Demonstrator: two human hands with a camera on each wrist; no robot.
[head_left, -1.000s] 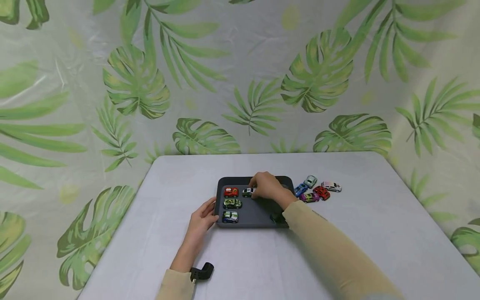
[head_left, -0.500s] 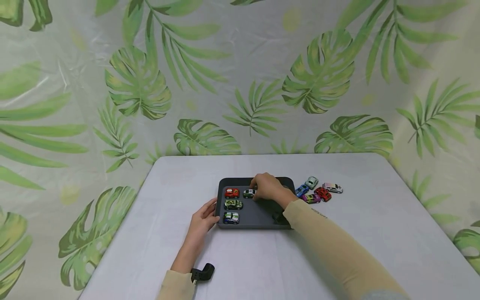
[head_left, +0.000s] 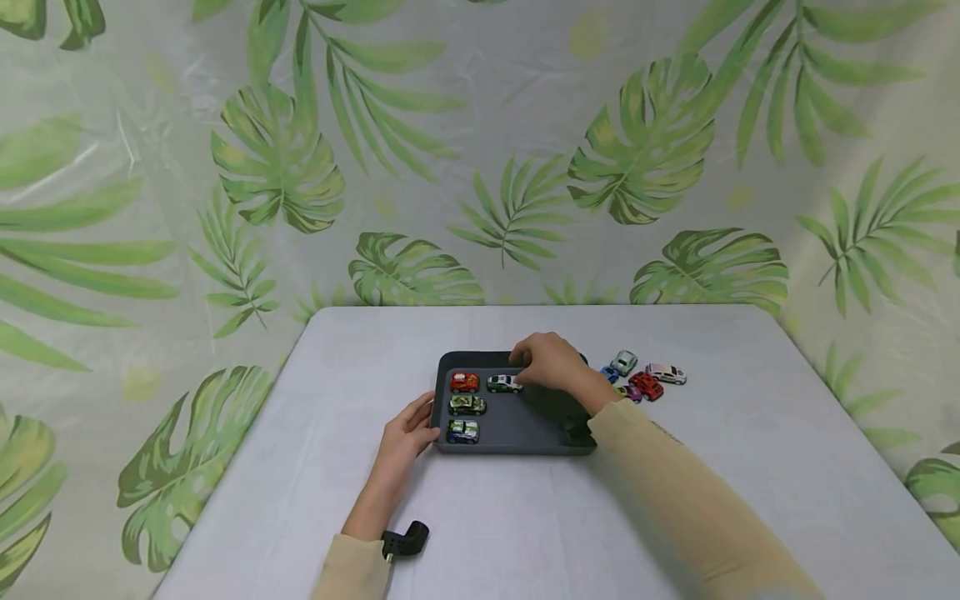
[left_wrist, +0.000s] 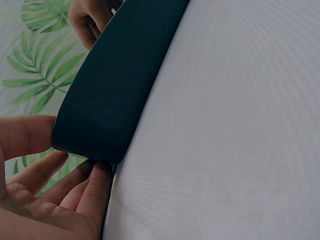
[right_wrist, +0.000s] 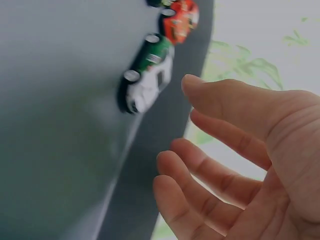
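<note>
On the grey worktop (head_left: 525, 517), a dark grey plastic tray with a low rim (head_left: 517, 429) lies in front of the person, and four small toy cars stand inside it. At the left side there is a column of three: a red toy car (head_left: 464, 382), a green camouflage toy car (head_left: 467, 405) and a green-and-white toy car (head_left: 462, 431). Just beside the red one stands a white-and-green toy car (head_left: 504, 383).

The right hand (head_left: 551, 362) hovers just beside this white-and-green car; its fingers (right_wrist: 200, 165) are spread and relaxed, apart from the car, and hold nothing. The left hand (head_left: 408, 429) touches the left near corner of the tray, with the thumb against the rim and the fingers (left_wrist: 75, 185) under the edge, and steadies it.

To the right of the tray, a small group of loose toy cars (head_left: 641, 379) in red, pale green, silver, blue and purple waits on the worktop.

I judge that the placing of the fourth car is just finished. The next move, I think, calls for the right hand to go to the loose group, pinch one car, and set it in the free space of the tray, in line with the others.
</note>
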